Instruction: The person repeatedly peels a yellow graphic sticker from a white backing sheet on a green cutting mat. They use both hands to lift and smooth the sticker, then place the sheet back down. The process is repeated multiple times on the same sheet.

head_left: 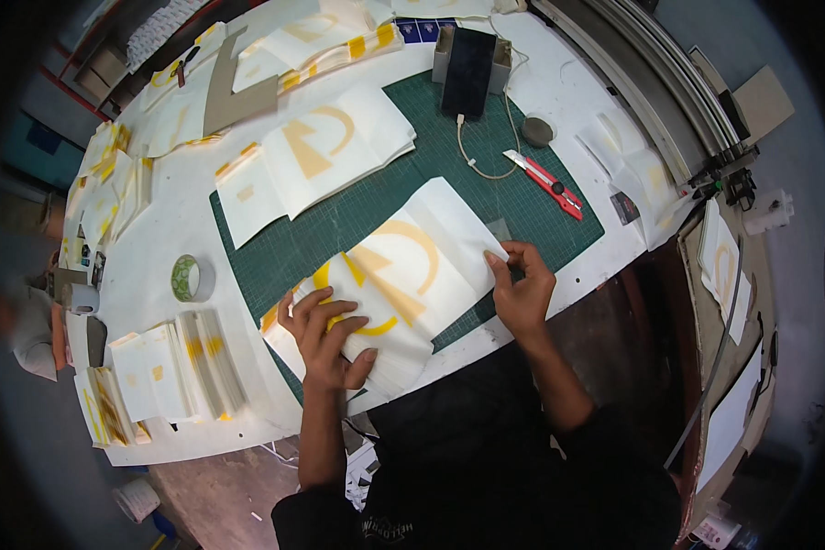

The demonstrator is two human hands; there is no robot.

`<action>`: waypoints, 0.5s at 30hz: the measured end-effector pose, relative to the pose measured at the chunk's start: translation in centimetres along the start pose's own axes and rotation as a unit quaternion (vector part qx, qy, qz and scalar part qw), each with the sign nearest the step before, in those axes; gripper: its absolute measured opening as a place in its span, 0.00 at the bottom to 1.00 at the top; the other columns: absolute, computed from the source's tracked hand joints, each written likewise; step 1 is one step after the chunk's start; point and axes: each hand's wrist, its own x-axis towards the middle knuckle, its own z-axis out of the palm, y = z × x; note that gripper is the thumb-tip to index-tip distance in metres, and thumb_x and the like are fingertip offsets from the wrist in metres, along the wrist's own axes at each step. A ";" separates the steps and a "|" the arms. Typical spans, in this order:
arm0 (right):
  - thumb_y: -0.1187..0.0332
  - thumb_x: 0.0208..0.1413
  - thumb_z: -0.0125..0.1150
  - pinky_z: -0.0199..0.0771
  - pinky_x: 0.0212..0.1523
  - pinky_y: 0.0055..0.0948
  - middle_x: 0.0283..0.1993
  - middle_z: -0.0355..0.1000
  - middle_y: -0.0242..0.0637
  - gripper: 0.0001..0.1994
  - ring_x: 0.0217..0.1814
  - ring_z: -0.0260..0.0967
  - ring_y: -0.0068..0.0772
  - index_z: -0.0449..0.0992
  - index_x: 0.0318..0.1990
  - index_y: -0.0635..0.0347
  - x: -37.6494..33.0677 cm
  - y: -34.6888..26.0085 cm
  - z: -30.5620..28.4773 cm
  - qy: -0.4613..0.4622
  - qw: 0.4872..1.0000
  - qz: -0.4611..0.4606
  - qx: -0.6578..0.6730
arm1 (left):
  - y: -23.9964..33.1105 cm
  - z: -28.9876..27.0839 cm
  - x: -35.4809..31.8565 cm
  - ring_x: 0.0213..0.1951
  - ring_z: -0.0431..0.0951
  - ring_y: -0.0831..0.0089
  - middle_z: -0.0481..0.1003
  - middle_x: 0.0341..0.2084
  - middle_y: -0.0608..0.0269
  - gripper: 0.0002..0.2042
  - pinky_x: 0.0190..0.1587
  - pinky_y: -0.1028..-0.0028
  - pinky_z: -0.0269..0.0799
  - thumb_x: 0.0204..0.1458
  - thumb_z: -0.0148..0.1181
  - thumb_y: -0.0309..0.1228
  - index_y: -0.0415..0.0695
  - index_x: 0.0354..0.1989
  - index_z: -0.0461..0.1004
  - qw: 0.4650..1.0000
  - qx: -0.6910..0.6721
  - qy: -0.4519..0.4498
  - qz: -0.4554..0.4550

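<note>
My left hand (324, 341) lies over a folded part of white paper sheets (396, 362) with yellow print, its fingers spread and the thumb apart, pressing down on the paper. My right hand (525, 291) pinches the right edge of a white sheet (458, 234) with a pale orange printed shape, thumb and forefinger closed on it. This sheet stretches between both hands above the near edge of a green cutting mat (545, 188). Beyond it lies a stack of similar printed sheets (357, 151). What is under my left palm is hidden.
A red utility knife (550, 186) rests at the mat's right, near a round grey object (538, 132) and a cabled phone (467, 73) on a stand. Left are a tape roll (192, 278) and folded paper bundles (179, 367). A metal-railed machine (651, 101) borders the right.
</note>
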 end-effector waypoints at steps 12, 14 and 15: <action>0.70 0.53 0.75 0.71 0.56 0.43 0.49 0.80 0.50 0.10 0.52 0.74 0.49 0.80 0.32 0.67 0.5 1.8 -0.7 -0.017 1.000 -0.001 -0.021 | 0.2 -0.1 -0.2 0.55 0.74 0.54 0.81 0.38 0.60 0.20 0.70 0.43 0.45 0.50 0.60 0.53 0.47 0.30 0.83 1.000 0.000 0.006 -0.016; 0.70 0.54 0.74 0.71 0.57 0.43 0.50 0.80 0.51 0.08 0.53 0.73 0.50 0.82 0.32 0.66 0.7 1.7 -0.9 -0.033 0.999 0.005 -0.028 | 0.2 -0.1 -0.1 0.55 0.74 0.54 0.81 0.38 0.60 0.20 0.70 0.43 0.45 0.50 0.60 0.53 0.47 0.30 0.83 1.000 -0.001 0.004 -0.020; 0.70 0.54 0.73 0.70 0.57 0.44 0.51 0.79 0.51 0.08 0.54 0.73 0.50 0.82 0.34 0.66 0.8 1.9 -0.9 -0.039 0.999 0.009 -0.023 | 0.2 -0.1 -0.1 0.55 0.74 0.53 0.81 0.37 0.60 0.20 0.70 0.43 0.45 0.50 0.60 0.53 0.47 0.30 0.83 1.000 -0.001 0.004 -0.019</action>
